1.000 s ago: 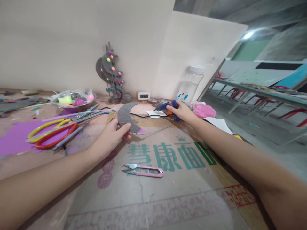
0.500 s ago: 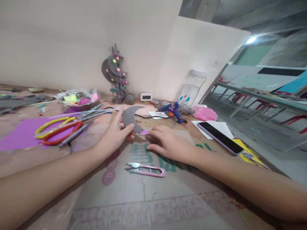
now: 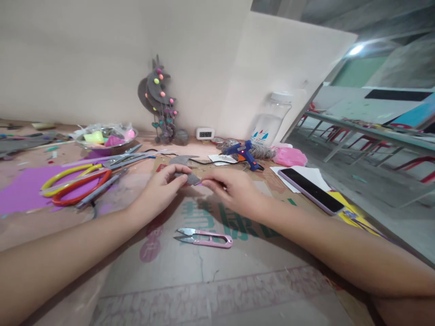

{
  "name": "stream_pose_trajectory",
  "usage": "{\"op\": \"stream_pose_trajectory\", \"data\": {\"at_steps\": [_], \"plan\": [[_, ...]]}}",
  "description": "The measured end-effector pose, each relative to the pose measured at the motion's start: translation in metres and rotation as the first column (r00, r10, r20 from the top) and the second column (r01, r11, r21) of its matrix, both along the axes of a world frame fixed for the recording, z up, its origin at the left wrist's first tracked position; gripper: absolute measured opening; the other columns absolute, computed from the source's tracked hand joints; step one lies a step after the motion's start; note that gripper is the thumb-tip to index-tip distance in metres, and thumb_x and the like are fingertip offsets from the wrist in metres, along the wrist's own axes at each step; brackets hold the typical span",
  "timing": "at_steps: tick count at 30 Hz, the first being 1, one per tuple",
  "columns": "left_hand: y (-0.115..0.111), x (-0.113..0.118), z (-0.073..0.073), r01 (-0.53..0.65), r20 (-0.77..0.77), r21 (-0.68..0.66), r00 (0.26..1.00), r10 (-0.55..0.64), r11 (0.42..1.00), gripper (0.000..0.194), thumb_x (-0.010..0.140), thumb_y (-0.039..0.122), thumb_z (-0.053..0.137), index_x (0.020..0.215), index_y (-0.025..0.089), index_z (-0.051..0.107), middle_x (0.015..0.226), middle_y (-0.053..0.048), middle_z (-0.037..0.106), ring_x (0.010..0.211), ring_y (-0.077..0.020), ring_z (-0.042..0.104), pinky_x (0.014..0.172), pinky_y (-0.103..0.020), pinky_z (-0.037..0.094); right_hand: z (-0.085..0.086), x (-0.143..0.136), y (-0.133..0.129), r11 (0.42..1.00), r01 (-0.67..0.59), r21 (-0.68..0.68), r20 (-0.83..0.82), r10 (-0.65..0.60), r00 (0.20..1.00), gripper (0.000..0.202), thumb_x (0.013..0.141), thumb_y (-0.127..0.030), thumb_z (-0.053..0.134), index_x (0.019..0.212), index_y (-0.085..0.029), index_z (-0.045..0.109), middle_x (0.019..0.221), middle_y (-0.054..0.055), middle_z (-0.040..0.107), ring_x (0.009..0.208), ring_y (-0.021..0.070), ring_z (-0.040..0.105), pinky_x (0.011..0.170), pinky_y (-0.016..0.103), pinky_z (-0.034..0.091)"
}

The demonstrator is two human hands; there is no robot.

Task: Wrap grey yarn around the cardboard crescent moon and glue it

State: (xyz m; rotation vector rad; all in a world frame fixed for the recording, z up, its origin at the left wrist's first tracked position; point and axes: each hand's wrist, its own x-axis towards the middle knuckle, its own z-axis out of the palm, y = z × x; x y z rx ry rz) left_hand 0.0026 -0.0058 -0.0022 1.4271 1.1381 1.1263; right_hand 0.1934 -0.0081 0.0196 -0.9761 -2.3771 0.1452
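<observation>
My left hand (image 3: 169, 182) is closed on a grey felt crescent (image 3: 185, 160), thumb on the near side. The crescent is tilted, its far horn showing behind the fingers. My right hand (image 3: 233, 188) is closed in a pinch at the crescent's near tip, where a little purple felt shows. Its fingertips hide most of that purple piece. Pink thread snips (image 3: 213, 239) lie on the cardboard (image 3: 163, 283) in front of both hands, blades pointing left.
Behind my hands are a blue glue gun (image 3: 246, 154), a white timer (image 3: 205, 133) and a water bottle (image 3: 272, 120). Scissors (image 3: 81, 184) lie on purple felt (image 3: 20, 188) at left. A phone (image 3: 311, 190) lies at right. A crescent ornament (image 3: 158, 102) leans on the wall.
My left hand has tipped the crescent from facing me to a flatter angle. The right fingers have closed from a looser pose into a pinch at its tip.
</observation>
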Motion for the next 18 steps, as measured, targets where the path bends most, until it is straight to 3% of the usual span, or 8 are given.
{"op": "stream_pose_trajectory", "data": {"at_steps": [3,5,9,11,14,15,16,18], "plan": [[-0.002,0.002,0.001,0.008,-0.007,-0.014,1.0,-0.008,1.0,0.02,0.076,0.028,0.057,0.094,0.02,0.058,0.08,0.0,0.063,0.074,-0.0143,0.06,0.063,-0.023,0.045,-0.007,0.007,0.007,0.993,0.093,-0.068,-0.129,-0.101,0.987,0.026,0.09,-0.036,0.045,0.09,-0.018,0.065,0.077,0.002,0.065,0.065,0.011,0.054,0.062,0.022,0.038],[-0.003,0.003,0.002,-0.017,0.0,-0.026,1.0,0.017,1.0,0.018,0.075,0.027,0.058,0.092,0.02,0.058,0.075,0.001,0.062,0.071,-0.0139,0.06,0.059,-0.022,0.045,-0.006,0.014,0.012,0.983,0.13,-0.131,-0.1,-0.144,0.985,0.027,0.088,-0.039,0.048,0.089,-0.018,0.065,0.072,0.001,0.063,0.06,0.0105,0.051,0.059,0.022,0.037],[-0.003,0.003,0.005,-0.07,0.044,-0.084,0.996,0.074,0.994,0.02,0.074,0.029,0.059,0.091,0.021,0.056,0.071,0.002,0.061,0.062,-0.0134,0.059,0.05,-0.02,0.042,0.021,0.047,0.029,0.964,0.122,-0.235,0.085,-0.105,0.991,0.028,0.083,-0.042,0.053,0.095,-0.02,0.065,0.077,0.0,0.066,0.066,0.0121,0.056,0.063,0.023,0.039],[-0.003,0.003,0.006,-0.057,0.064,-0.096,0.996,0.064,0.994,0.022,0.073,0.031,0.06,0.092,0.021,0.055,0.071,0.003,0.061,0.062,-0.0144,0.06,0.05,-0.021,0.041,0.04,0.076,0.043,0.953,0.278,-0.122,0.125,-0.263,0.957,0.029,0.084,-0.042,0.049,0.088,-0.02,0.067,0.081,0.002,0.067,0.073,0.0149,0.059,0.066,0.025,0.04],[-0.005,0.005,0.011,-0.067,0.063,-0.088,0.995,0.073,0.994,0.02,0.071,0.03,0.06,0.088,0.02,0.056,0.07,0.003,0.061,0.061,-0.0142,0.059,0.051,-0.021,0.041,0.055,0.12,0.066,0.8,0.598,0.041,0.203,-0.593,0.779,0.041,0.081,-0.053,0.049,0.078,-0.016,0.067,0.068,0.005,0.065,0.062,0.017,0.057,0.057,0.027,0.037],[-0.006,0.006,0.013,-0.08,0.056,-0.078,0.995,0.084,0.994,0.017,0.07,0.028,0.06,0.085,0.02,0.057,0.069,0.003,0.06,0.061,-0.0138,0.059,0.052,-0.021,0.041,0.055,0.132,0.073,0.758,0.651,0.042,0.233,-0.64,0.732,0.041,0.079,-0.054,0.051,0.078,-0.016,0.067,0.07,0.006,0.066,0.062,0.0178,0.057,0.056,0.027,0.037],[-0.007,0.007,0.015,-0.091,0.049,-0.07,0.994,0.095,0.993,0.015,0.07,0.027,0.06,0.082,0.02,0.058,0.068,0.003,0.06,0.06,-0.0136,0.058,0.052,-0.021,0.041,0.051,0.139,0.078,0.752,0.659,0.015,0.259,-0.64,0.724,0.038,0.079,-0.052,0.054,0.083,-0.017,0.067,0.075,0.007,0.068,0.065,0.0185,0.059,0.057,0.027,0.039],[-0.008,0.008,0.018,-0.105,0.035,-0.064,0.994,0.108,0.992,0.012,0.069,0.025,0.06,0.08,0.02,0.059,0.065,0.003,0.059,0.06,-0.0137,0.057,0.053,-0.022,0.041,0.035,0.146,0.086,0.792,0.605,-0.087,0.281,-0.563,0.777,0.036,0.079,-0.046,0.056,0.096,-0.017,0.065,0.085,0.008,0.07,0.072,0.0197,0.062,0.062,0.028,0.043]]}}
